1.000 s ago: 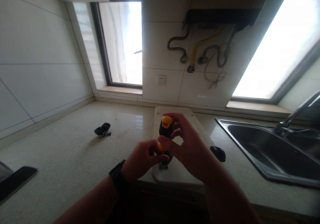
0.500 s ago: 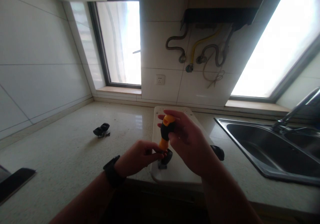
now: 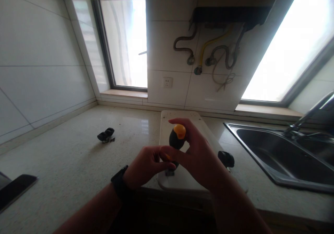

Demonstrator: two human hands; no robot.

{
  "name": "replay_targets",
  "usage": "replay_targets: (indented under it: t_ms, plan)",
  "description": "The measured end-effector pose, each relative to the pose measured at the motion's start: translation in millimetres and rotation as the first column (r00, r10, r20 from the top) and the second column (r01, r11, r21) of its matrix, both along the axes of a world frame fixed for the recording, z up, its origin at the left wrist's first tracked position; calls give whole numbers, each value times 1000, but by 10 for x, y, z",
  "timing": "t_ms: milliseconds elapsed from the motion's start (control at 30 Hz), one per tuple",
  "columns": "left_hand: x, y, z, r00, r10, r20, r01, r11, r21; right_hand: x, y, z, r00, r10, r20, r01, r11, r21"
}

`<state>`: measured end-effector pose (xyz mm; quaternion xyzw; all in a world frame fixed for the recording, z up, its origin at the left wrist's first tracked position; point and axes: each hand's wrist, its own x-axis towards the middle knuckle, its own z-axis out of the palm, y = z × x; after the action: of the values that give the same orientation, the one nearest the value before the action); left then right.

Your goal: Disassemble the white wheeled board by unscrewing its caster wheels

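A yellow-and-black screwdriver [image 3: 177, 140] stands nearly upright over the near left part of a white panel [image 3: 188, 181]. My right hand [image 3: 197, 150] holds its handle, thumb across the lower part and fingers curved behind the top. My left hand [image 3: 146, 162], with a black watch on its wrist, is closed in a pinch around the screwdriver's lower end. Just beneath the fingertips, a small caster with a metal plate [image 3: 170, 173] rests on the panel, mostly covered by my hands. The screwdriver's tip is hidden.
Another black caster [image 3: 226, 159] lies by the panel's right edge. Black caster wheels [image 3: 106, 134] sit on the speckled countertop [image 3: 78, 178] to the left. A steel sink [image 3: 273, 150] with a faucet is at right, and a dark flat object [image 3: 18, 190] at the left edge.
The screwdriver's handle has tipped, so its yellow end faces me more. My right hand has shifted its grip, its thumb now lower and meeting my left fingers.
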<state>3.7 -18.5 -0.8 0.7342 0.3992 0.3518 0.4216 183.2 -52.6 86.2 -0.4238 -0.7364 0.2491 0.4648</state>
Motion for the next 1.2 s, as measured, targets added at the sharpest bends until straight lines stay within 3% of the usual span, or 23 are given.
replay_targets:
  t_ms: [167, 367, 467, 600, 800, 1033, 1200]
  plan:
    - [-13, 16, -23, 998, 50, -35, -49, 998, 27, -4, 25, -22, 987, 65, -150, -63, 998, 18]
    - [-98, 42, 52, 990, -121, -68, 123, 992, 28, 33, 14, -76, 985, 115, -126, -105, 991, 81]
    - [-109, 36, 84, 986, -150, -69, 152, 988, 11, 59, -10, -89, 978, 161, -132, -152, 985, 77]
    - [-86, 24, 59, 995, -87, -40, 88, 996, 30, 92, -32, -55, 980, 198, -19, -195, 976, 93]
    - [-29, -2, -22, 999, -22, 44, 20, 999, 41, 121, -39, 17, 987, 123, 105, -134, 985, 105]
    - [0, -50, 9, 997, -15, 75, 14, 1000, 22, 157, -81, 36, 984, 179, -14, -177, 981, 74]
    - [-18, -50, 59, 996, -13, 88, 12, 1000, 17, 222, -136, 94, 984, 103, -148, -82, 986, 142]
